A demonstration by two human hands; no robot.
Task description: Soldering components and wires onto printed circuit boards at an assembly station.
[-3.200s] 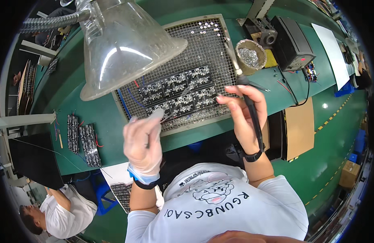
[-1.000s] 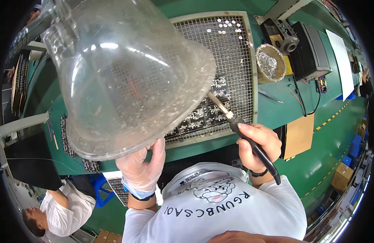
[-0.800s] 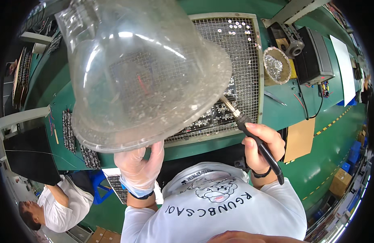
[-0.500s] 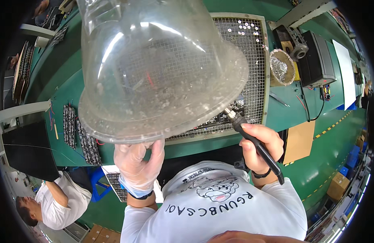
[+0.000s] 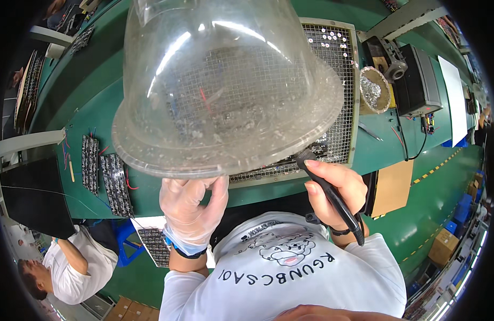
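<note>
A clear, smudged plastic fume hood [image 5: 231, 107] hangs over a framed wire-mesh tray [image 5: 355, 85]. My left hand [image 5: 193, 211], in a thin clear glove, reaches up under the hood's front rim. Its fingers are curled, with the thumb near the forefinger, and the fingertips are hidden behind the rim, along with whatever they grip. In my bare right hand [image 5: 346, 190] is a black soldering iron [image 5: 333, 195], held like a pen. Its tip points up under the hood's right edge and is out of sight. Dark circuit boards show dimly beneath the hood.
Right of the tray stand a bowl of silvery shavings [image 5: 371, 92], a black soldering station [image 5: 418, 80] and tweezers [image 5: 370, 131]. Strips of dark circuit boards [image 5: 116, 184] with red wires lie left on the green bench. A co-worker [image 5: 70, 267] sits at lower left.
The soldering iron's metal front has passed under the hood's edge, and my right hand has shifted slightly left. My left hand appears a little higher and further right. The whole view has shifted slightly.
</note>
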